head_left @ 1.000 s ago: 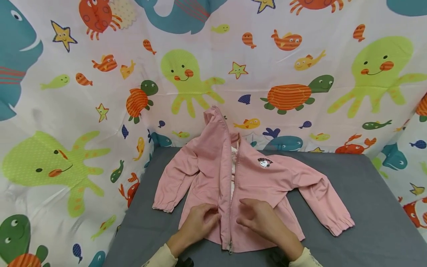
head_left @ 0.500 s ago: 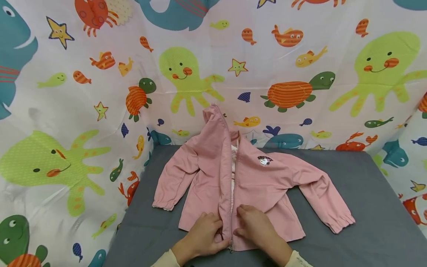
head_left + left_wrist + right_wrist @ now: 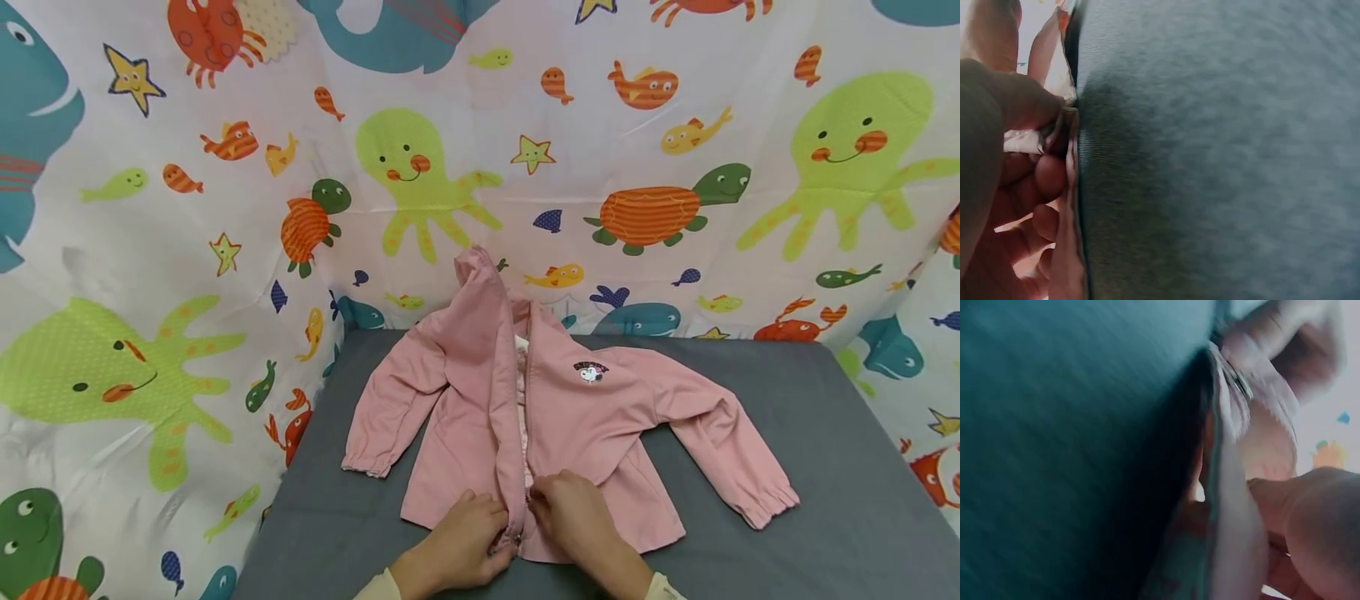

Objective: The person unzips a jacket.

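A small pink hooded jacket (image 3: 577, 417) lies front up on a grey cloth-covered table (image 3: 787, 533), sleeves spread to both sides, its hood against the back curtain. The front zip is open along most of its length. My left hand (image 3: 465, 546) pinches the jacket's left front edge at the hem, beside the zip's lower end (image 3: 517, 540). My right hand (image 3: 573, 517) pinches the right front edge just across the zip. In the left wrist view, my fingers (image 3: 1029, 156) hold a fold of pink fabric at the hem. The right wrist view is blurred, with fingertips (image 3: 1285, 337) on fabric.
A curtain printed with sea animals (image 3: 225, 208) hangs behind and along both sides of the table. The jacket's right sleeve cuff (image 3: 772, 504) lies toward the table's right part, the left cuff (image 3: 363, 462) near the left edge. Bare grey cloth shows at the front right.
Both hands have slid down the jacket front toward me, from mid-body to the hem, and closed in on the zip's lower end, where they now pinch the two edges.
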Demonstrator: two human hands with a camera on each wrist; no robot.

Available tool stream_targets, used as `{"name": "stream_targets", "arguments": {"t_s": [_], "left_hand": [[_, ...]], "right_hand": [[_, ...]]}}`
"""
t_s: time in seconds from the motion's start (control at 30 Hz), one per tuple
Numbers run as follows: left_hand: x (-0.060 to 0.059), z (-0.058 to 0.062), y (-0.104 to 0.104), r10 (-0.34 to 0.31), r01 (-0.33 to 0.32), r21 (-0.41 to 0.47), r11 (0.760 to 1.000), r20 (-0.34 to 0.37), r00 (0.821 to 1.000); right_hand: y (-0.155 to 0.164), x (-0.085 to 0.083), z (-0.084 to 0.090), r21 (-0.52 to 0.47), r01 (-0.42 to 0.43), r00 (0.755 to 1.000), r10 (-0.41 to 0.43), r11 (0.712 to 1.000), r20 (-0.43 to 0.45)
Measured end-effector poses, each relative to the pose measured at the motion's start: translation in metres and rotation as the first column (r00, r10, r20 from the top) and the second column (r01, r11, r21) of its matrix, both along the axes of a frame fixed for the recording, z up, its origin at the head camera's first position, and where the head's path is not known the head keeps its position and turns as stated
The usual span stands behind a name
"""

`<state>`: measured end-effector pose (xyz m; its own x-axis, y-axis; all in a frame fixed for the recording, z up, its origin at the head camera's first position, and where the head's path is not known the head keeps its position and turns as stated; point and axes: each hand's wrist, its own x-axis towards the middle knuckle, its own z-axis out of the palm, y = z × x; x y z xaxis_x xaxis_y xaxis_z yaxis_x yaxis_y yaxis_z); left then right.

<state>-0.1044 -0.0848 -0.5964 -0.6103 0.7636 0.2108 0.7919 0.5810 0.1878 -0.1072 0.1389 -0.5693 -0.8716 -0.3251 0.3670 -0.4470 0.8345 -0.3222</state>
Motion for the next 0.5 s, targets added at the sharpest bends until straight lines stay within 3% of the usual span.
{"name": "stream_targets", "arguments": {"t_s": [0.1, 0.27, 0.37, 0.5], "left_hand": [[-0.002, 0.002, 0.000, -0.011, 0.012, -0.029, 0.999, 0.032, 0.999], [-0.011, 0.009, 0.000, -0.042, 0.049, -0.047, 0.998, 0.153, 0.987], [-0.017, 0.013, 0.001, -0.075, 0.085, -0.043, 0.995, 0.197, 0.977], [-0.023, 0.015, 0.004, -0.122, 0.132, -0.034, 0.991, 0.206, 0.971]], "right_hand": [[0.007, -0.007, 0.004, -0.110, 0.011, 0.996, -0.001, 0.994, 0.094], [0.017, -0.020, 0.017, -0.220, 0.071, 0.974, -0.020, 0.973, 0.226], [0.019, -0.026, 0.024, -0.256, 0.125, 0.970, -0.064, 0.959, 0.236], [0.020, -0.030, 0.027, -0.260, 0.156, 0.976, -0.107, 0.953, 0.191]]}}
